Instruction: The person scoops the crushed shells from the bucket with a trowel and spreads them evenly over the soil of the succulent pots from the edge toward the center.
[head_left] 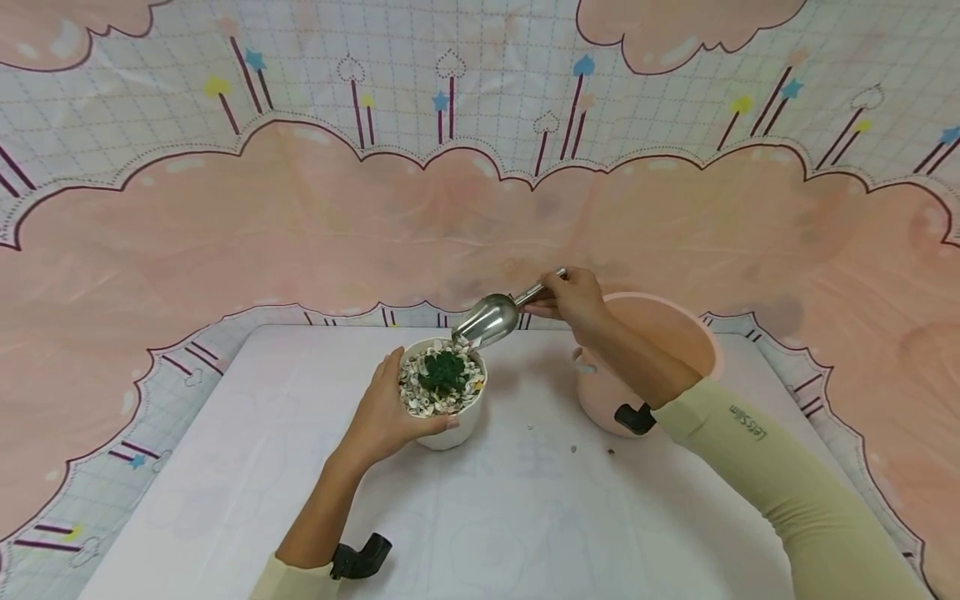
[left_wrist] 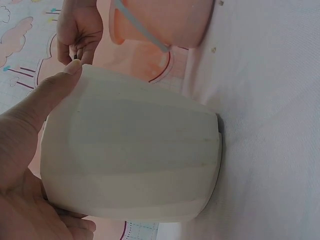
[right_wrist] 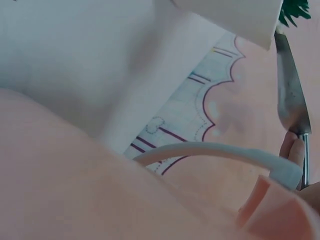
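A white plant pot (head_left: 459, 430) stands on the table, gripped on its left side by my left hand (head_left: 384, 414), thumb along the front wall. Inside it a dark green succulent (head_left: 442, 372) sits among pale pebbles (head_left: 420, 401). My right hand (head_left: 576, 302) holds a metal scoop (head_left: 489, 320) by the handle, its lip tilted down at the pot's far right rim with pebbles at the mouth. In the left wrist view the pot's faceted wall (left_wrist: 135, 145) fills the middle. The right wrist view shows the scoop (right_wrist: 292, 95) beside the rim.
A pink bucket (head_left: 600, 410) with a pale handle (right_wrist: 200, 148) stands right of the pot, beneath my right forearm. Small crumbs (head_left: 611, 452) lie on the white table (head_left: 495, 533). A patterned cloth (head_left: 480, 217) hangs behind.
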